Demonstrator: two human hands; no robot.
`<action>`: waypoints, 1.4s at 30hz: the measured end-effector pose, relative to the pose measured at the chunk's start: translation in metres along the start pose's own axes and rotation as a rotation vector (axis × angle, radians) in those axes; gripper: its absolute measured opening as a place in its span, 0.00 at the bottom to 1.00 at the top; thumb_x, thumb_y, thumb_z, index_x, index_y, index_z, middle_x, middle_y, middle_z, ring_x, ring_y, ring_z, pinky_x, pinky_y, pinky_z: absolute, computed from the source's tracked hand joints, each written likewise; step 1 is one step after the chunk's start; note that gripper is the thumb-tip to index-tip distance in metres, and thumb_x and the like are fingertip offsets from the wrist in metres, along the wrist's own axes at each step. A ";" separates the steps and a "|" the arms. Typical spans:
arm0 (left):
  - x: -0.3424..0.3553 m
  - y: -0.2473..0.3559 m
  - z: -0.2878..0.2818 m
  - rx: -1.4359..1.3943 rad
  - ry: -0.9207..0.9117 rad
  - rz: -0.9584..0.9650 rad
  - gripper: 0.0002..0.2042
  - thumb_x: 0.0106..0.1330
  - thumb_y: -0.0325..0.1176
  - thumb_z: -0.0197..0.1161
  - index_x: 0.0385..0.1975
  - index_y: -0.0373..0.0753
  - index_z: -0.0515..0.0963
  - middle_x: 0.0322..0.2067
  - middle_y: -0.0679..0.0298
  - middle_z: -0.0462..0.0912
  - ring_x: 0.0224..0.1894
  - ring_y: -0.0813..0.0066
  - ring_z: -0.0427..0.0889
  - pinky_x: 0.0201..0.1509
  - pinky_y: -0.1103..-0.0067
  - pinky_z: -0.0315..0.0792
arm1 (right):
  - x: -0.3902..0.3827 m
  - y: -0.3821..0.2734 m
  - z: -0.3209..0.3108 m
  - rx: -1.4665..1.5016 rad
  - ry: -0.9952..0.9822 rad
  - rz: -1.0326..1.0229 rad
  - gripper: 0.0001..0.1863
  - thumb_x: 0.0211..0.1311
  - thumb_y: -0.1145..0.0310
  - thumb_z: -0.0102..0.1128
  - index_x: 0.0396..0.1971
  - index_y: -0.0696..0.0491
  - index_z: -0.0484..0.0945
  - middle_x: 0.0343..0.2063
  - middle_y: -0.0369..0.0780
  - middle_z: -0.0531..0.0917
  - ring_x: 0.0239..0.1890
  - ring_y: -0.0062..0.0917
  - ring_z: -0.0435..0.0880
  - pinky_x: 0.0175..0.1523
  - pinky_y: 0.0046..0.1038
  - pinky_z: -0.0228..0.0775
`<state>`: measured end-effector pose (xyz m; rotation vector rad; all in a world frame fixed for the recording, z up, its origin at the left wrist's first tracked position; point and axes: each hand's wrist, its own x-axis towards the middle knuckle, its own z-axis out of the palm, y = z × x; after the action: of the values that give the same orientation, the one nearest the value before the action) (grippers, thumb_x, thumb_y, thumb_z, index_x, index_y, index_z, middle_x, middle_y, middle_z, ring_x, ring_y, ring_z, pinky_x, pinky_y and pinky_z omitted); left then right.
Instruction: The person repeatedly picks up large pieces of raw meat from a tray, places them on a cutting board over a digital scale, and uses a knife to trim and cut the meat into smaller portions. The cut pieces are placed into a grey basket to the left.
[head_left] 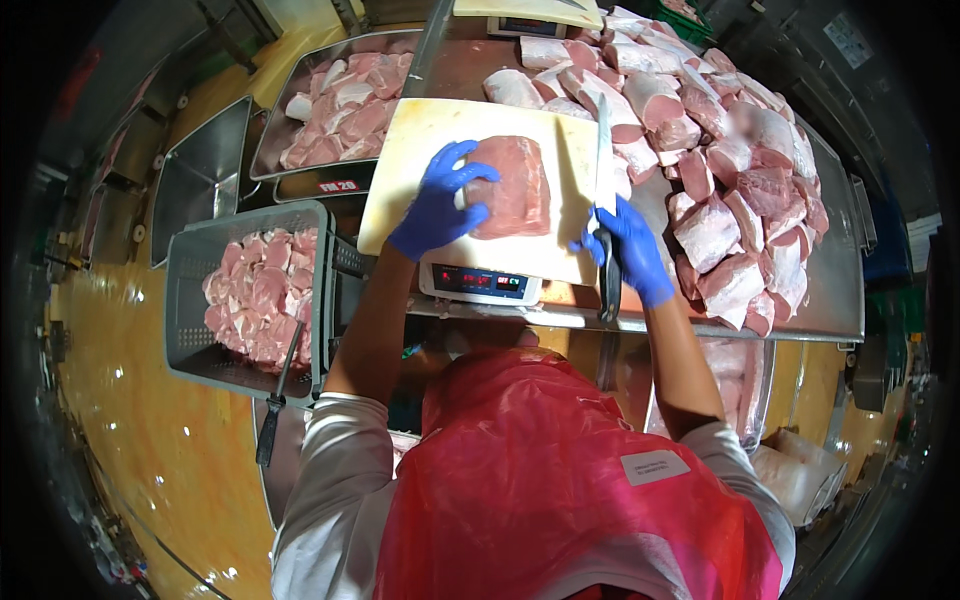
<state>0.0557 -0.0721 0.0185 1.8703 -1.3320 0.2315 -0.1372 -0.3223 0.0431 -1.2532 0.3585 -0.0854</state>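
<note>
A thick piece of raw meat [518, 190] lies on a pale cutting board [415, 125], which rests over a digital scale [480, 283] with a lit display. My left hand [435, 200], in a blue glove, has its fingers apart and touches the meat's left side. In my blue-gloved right hand [632, 250] is a knife [604, 155], gripped by its black handle. Its long blade points away from me near the board's right edge, apart from the meat.
Many meat pieces [740, 190] are heaped on the steel table [835, 270] at right. A grey crate [190, 300] of cut meat stands at left, with a black-handled rod [268, 430] against it. Beyond are a meat-filled steel bin [275, 130] and another steel bin [185, 165].
</note>
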 end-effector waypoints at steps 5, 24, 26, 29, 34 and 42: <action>-0.026 0.050 0.001 -0.017 0.044 -0.107 0.13 0.60 0.31 0.67 0.45 0.41 0.81 0.44 0.55 0.80 0.47 0.54 0.80 0.51 0.64 0.77 | -0.059 0.032 0.024 -0.388 0.053 0.058 0.15 0.77 0.58 0.53 0.48 0.55 0.73 0.27 0.37 0.81 0.24 0.19 0.81 0.29 0.23 0.73; -0.074 0.045 0.015 0.146 0.419 -0.307 0.06 0.54 0.26 0.69 0.31 0.38 0.82 0.31 0.59 0.84 0.32 0.59 0.84 0.39 0.69 0.79 | -0.078 0.024 0.068 -1.606 -0.331 0.046 0.12 0.66 0.75 0.49 0.49 0.57 0.67 0.35 0.57 0.84 0.37 0.54 0.85 0.44 0.51 0.76; -0.087 0.037 0.009 0.108 0.439 -0.400 0.09 0.56 0.28 0.69 0.35 0.37 0.81 0.34 0.58 0.83 0.33 0.56 0.83 0.41 0.65 0.79 | -0.100 0.015 0.043 -1.741 -0.331 0.114 0.11 0.66 0.75 0.49 0.47 0.57 0.67 0.34 0.57 0.84 0.37 0.55 0.85 0.43 0.51 0.76; -0.092 0.040 0.004 -0.159 0.579 -0.478 0.11 0.59 0.27 0.69 0.40 0.36 0.80 0.35 0.55 0.82 0.34 0.57 0.84 0.41 0.66 0.79 | -0.109 -0.008 0.042 -1.734 -0.289 -0.027 0.10 0.67 0.75 0.50 0.45 0.59 0.66 0.30 0.58 0.82 0.31 0.57 0.82 0.36 0.53 0.72; -0.058 0.076 0.018 -0.257 0.484 -0.543 0.14 0.56 0.25 0.73 0.41 0.35 0.80 0.32 0.56 0.80 0.36 0.63 0.81 0.42 0.72 0.78 | -0.050 0.007 0.098 -1.625 -0.203 -0.246 0.11 0.65 0.76 0.50 0.45 0.59 0.66 0.32 0.60 0.82 0.30 0.56 0.84 0.36 0.50 0.77; -0.074 0.051 0.038 -0.158 0.628 -0.607 0.06 0.50 0.24 0.71 0.26 0.37 0.80 0.27 0.55 0.82 0.29 0.56 0.83 0.37 0.68 0.77 | -0.016 0.030 0.136 -1.704 -0.195 -0.161 0.08 0.66 0.74 0.50 0.43 0.60 0.67 0.32 0.57 0.84 0.34 0.52 0.86 0.38 0.49 0.78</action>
<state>-0.0310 -0.0519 -0.0226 1.7672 -0.3309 0.3432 -0.1142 -0.1846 0.0549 -2.9447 0.0857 0.2771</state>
